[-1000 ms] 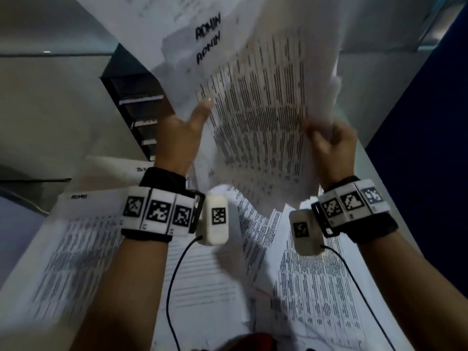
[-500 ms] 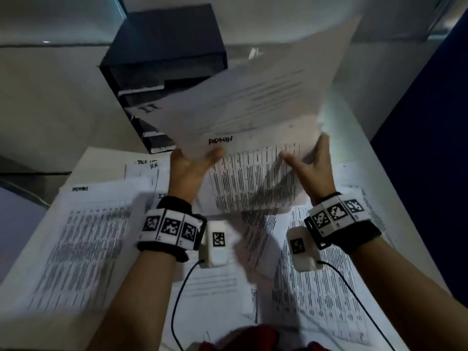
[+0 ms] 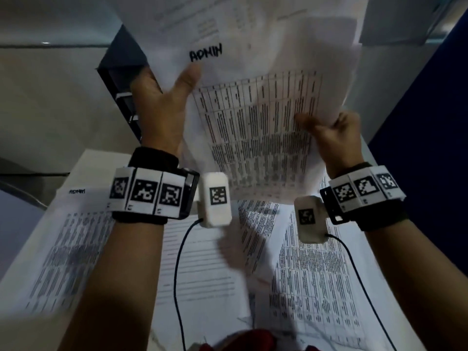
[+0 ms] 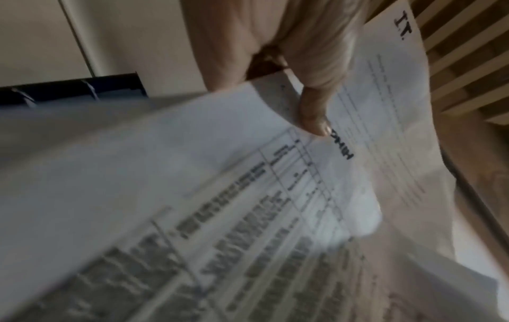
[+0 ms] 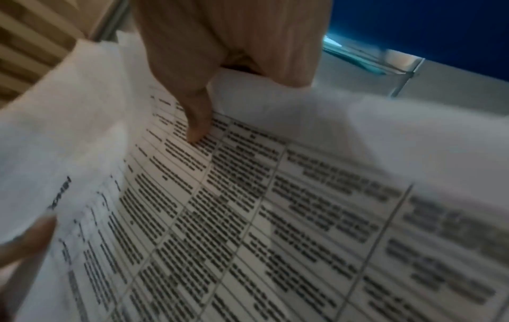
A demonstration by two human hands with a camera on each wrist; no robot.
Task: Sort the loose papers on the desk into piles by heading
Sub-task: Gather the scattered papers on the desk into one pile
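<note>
White desk (image 3: 83, 160) fills the lower part of the head view, with pale walls behind it and a dark blue panel (image 3: 430, 122) on the right. Loose papers (image 3: 202, 262) cover most of the desk: printed tables and lined text pages overlapping each other, and on the left a table sheet (image 3: 71, 236) headed "ADMIN". A black tray unit (image 3: 121, 79) stands at the far left of the desk, partly hidden.

Raised above the desk is a sheaf of papers (image 3: 253, 117), its front sheet a dense table headed "ADMIN"; the left wrist view shows a further sheet (image 4: 399, 109) behind it headed "IT".

The left hand (image 3: 162, 110) holds the sheaf's left edge, thumb pressed on the front just below the heading and fingers behind the paper. The right hand (image 3: 334, 138) grips the right edge, thumb on the table print and fingers curled behind the sheets. Both wrists wear bands with black-and-white markers (image 3: 147, 193).
</note>
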